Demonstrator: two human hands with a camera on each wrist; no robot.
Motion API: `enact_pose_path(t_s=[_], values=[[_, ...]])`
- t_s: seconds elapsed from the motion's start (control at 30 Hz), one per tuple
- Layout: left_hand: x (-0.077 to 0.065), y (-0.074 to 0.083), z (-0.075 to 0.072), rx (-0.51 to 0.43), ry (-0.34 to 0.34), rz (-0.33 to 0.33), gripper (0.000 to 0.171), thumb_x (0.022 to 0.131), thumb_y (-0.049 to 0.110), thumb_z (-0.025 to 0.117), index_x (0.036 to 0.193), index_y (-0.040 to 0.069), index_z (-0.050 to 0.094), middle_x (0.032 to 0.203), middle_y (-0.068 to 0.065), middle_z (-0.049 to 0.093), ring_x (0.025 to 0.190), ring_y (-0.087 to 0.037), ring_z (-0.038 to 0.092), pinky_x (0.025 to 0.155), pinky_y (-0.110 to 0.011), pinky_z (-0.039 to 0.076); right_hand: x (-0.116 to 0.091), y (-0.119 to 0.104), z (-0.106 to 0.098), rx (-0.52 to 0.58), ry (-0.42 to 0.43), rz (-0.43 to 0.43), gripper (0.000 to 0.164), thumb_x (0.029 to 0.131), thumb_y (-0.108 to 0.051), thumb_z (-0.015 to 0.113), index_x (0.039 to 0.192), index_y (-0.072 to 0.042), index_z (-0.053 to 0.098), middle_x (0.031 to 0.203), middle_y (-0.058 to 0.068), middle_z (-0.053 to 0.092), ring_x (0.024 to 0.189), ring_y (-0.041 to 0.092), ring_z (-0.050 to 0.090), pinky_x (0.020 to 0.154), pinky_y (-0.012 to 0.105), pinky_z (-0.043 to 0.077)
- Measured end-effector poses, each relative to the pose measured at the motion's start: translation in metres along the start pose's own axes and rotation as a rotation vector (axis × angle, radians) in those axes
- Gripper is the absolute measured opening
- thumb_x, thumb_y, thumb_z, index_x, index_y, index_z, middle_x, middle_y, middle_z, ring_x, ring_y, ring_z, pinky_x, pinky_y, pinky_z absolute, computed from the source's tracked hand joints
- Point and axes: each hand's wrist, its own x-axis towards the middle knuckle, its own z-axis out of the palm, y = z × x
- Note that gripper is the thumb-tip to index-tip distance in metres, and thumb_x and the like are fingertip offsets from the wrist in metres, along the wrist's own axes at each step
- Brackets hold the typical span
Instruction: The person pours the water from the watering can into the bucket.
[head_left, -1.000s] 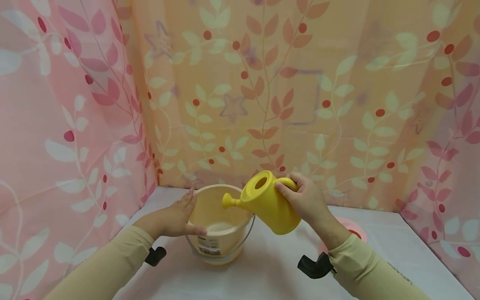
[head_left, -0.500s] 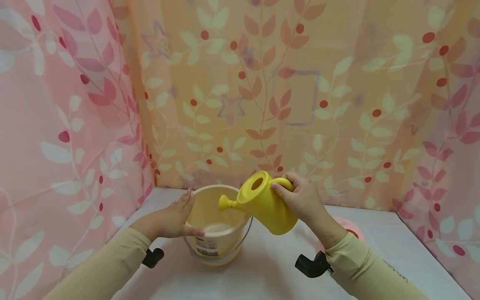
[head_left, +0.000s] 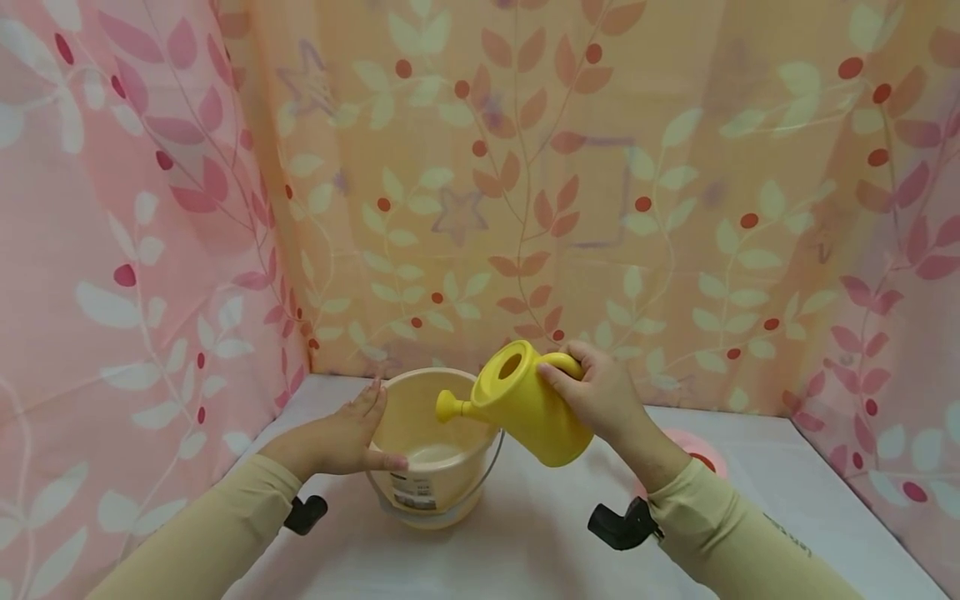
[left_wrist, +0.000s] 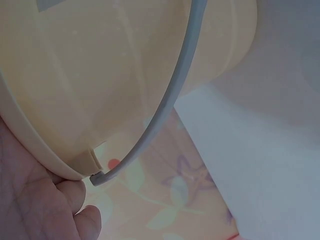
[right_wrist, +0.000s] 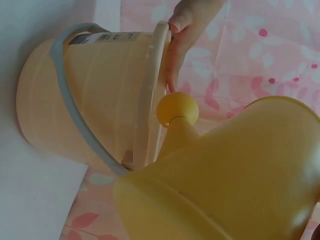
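Observation:
A cream bucket with a grey handle hanging down its front stands upright on the white table. Against its left rim rests my left hand, thumb and fingers spread along the edge; the right wrist view shows this hand at the rim too. My right hand grips a yellow watering can by its handle. Tilted left, the can has its round spout head over the bucket's opening; the spout appears beside the rim in the right wrist view. No water is visible.
A pink round object with a red centre lies on the table, partly hidden by the right forearm. Floral curtains enclose the back and both sides. A label is on the bucket's front.
The head view has shifted slightly. Both hands, the bucket and the tilted watering can keep nearly the same places relative to each other.

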Motion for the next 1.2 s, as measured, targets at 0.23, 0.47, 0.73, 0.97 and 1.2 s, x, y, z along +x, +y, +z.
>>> enact_pose_path(t_s=[0.23,0.47,0.73,0.97,1.2], values=[[0.0007,0.0021,-0.0017,-0.019,-0.009,-0.005,0.120,0.068,0.074,0.054,0.143,-0.008,0.008,0.151,-0.022,-0.002,0.138,-0.036,0.003,0.108,-0.053,0.014,0.0002,-0.0003,-0.0007,0.018,-0.005,-0.010,0.024,0.084,-0.033,0.066,0.084,-0.011,0.060,0.072,0.007,0.053,0.064,0.022,0.052,0.056,0.031,0.047],[0.0010,0.0027,-0.0012,-0.014,-0.010,0.001,0.120,0.068,0.075,0.053,0.143,-0.008,0.008,0.151,-0.022,-0.002,0.138,-0.036,0.003,0.108,-0.053,0.015,0.0015,-0.0011,-0.0018,-0.022,-0.004,-0.026,0.023,0.084,-0.034,0.066,0.086,-0.011,0.061,0.073,0.006,0.052,0.065,0.022,0.051,0.056,0.031,0.046],[0.0014,-0.0016,0.0001,-0.001,-0.002,-0.005,0.121,0.068,0.076,0.051,0.143,-0.007,0.007,0.151,-0.021,-0.004,0.138,-0.036,0.004,0.107,-0.053,0.015,0.0036,-0.0042,0.0001,-0.035,-0.017,-0.023,0.025,0.084,-0.036,0.065,0.084,-0.012,0.058,0.072,0.007,0.050,0.064,0.022,0.050,0.055,0.030,0.045],[0.0023,-0.0034,0.0012,-0.001,0.007,0.007,0.121,0.068,0.076,0.052,0.143,-0.008,0.007,0.151,-0.022,-0.004,0.138,-0.036,0.003,0.108,-0.053,0.014,0.0050,-0.0053,0.0001,-0.028,-0.014,-0.032,0.025,0.084,-0.035,0.065,0.082,-0.012,0.057,0.071,0.007,0.050,0.064,0.022,0.050,0.054,0.030,0.045],[0.0011,-0.0017,0.0006,-0.011,0.003,-0.002,0.121,0.068,0.076,0.052,0.143,-0.008,0.008,0.151,-0.022,-0.003,0.138,-0.036,0.003,0.107,-0.054,0.014,0.0038,-0.0060,-0.0003,-0.027,-0.019,-0.025,0.025,0.084,-0.035,0.066,0.082,-0.011,0.056,0.071,0.007,0.049,0.063,0.022,0.050,0.054,0.030,0.045]])
